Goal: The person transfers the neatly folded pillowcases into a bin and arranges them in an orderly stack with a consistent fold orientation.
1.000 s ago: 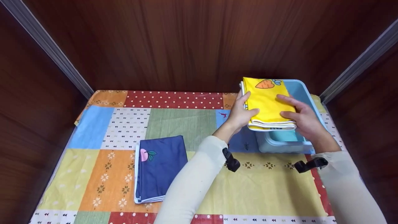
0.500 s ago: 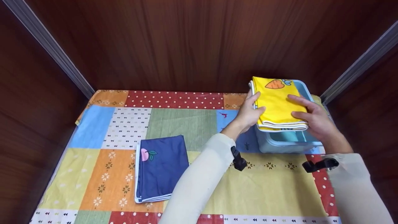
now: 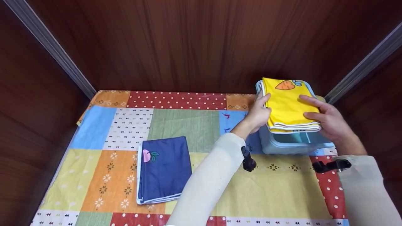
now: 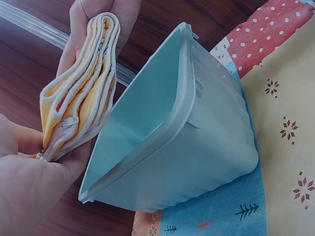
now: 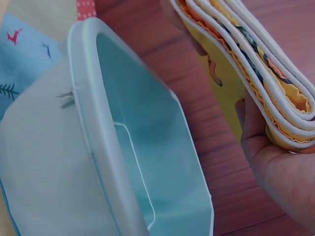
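A folded yellow cloth with a printed carrot is held above a light blue box, over its open top. The left hand grips the cloth's left side and the right hand its right side, the fingers of both grasping it. The box stands on a worktop with a patchwork cover. Well apart, to the left, lies a folded navy cloth with a pink fruit print.

The yellow cloth is looking soft and matt; the navy cloth is looking smooth, with faint creases. The bin is looking like smooth plastic. The walls are showing wood grain, the corner strips looking metallic.
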A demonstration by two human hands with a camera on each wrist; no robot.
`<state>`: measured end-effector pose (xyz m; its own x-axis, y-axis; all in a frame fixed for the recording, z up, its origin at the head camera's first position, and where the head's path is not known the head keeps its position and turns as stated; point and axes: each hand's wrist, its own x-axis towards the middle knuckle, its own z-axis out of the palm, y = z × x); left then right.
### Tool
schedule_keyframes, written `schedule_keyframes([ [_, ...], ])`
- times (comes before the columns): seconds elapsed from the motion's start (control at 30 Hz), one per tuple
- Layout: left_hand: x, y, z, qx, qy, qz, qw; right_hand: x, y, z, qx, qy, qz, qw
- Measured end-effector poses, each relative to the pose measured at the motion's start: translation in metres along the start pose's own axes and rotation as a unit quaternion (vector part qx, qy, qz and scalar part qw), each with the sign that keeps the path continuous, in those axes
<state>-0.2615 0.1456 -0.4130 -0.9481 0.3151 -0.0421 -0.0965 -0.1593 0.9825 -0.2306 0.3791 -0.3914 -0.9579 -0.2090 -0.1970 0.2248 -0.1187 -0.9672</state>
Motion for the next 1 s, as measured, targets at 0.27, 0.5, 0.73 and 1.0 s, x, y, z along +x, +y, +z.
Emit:
schedule_keyframes([
  [0.27,0.003,0.000,0.012,0.041,0.022,-0.013,0.9988,-0.003,-0.004,-0.010,-0.001,0.013,-0.005,1.000],
  [0.5,0.005,-0.001,0.023,0.066,0.027,-0.028,0.9971,-0.005,-0.004,-0.018,-0.003,0.018,-0.006,1.000],
  [0.73,0.007,0.000,0.033,0.079,0.028,-0.045,0.9955,-0.007,-0.003,-0.021,-0.037,0.042,0.000,0.998],
  [1.0,0.007,-0.003,0.036,0.096,0.029,-0.050,0.9936,-0.008,-0.006,-0.022,-0.049,0.050,0.004,0.998],
])
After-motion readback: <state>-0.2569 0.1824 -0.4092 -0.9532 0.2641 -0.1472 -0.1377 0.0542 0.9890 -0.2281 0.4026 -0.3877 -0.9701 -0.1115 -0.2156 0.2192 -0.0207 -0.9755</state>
